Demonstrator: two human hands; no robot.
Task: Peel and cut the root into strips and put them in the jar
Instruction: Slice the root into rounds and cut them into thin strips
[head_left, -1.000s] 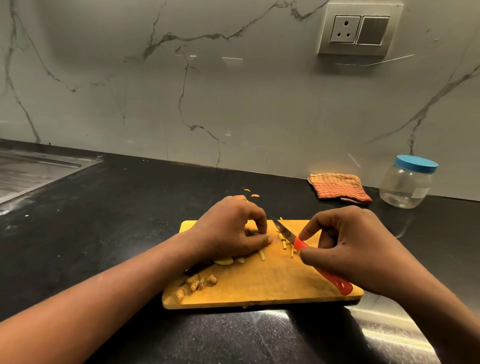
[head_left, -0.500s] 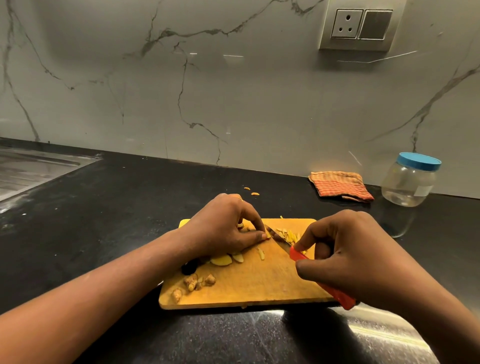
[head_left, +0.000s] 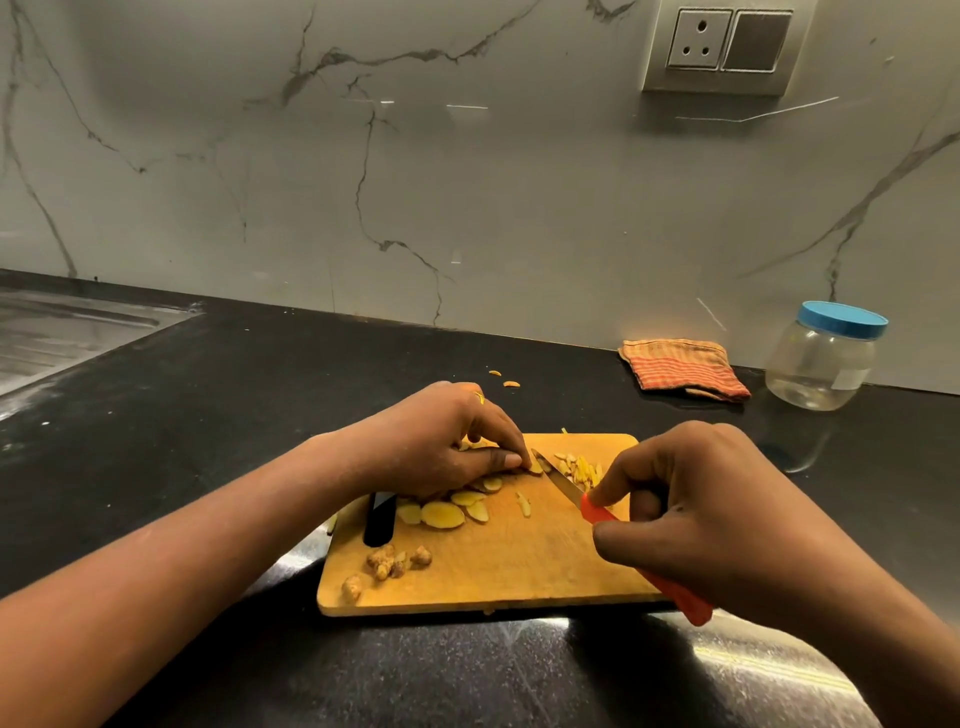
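Red-handled knife (head_left: 597, 512) gripped in the right hand (head_left: 727, 519); left hand (head_left: 447, 441) pinches what looks like a root slice (head_left: 535, 466) on the board (head_left: 519, 566).

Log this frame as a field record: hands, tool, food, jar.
board: rectangular wooden cutting board on black counter
left hand: pinches a pale yellow root slice against the board
right hand: grips red-handled knife, blade at that slice
strips: small cut pile right of the blade
slices: oval uncut pieces under left hand
trimmings: knobbly brown bits, board's near-left area
jar: clear plastic, blue lid on, no strips visible inside
cloth: folded orange striped, left of jar
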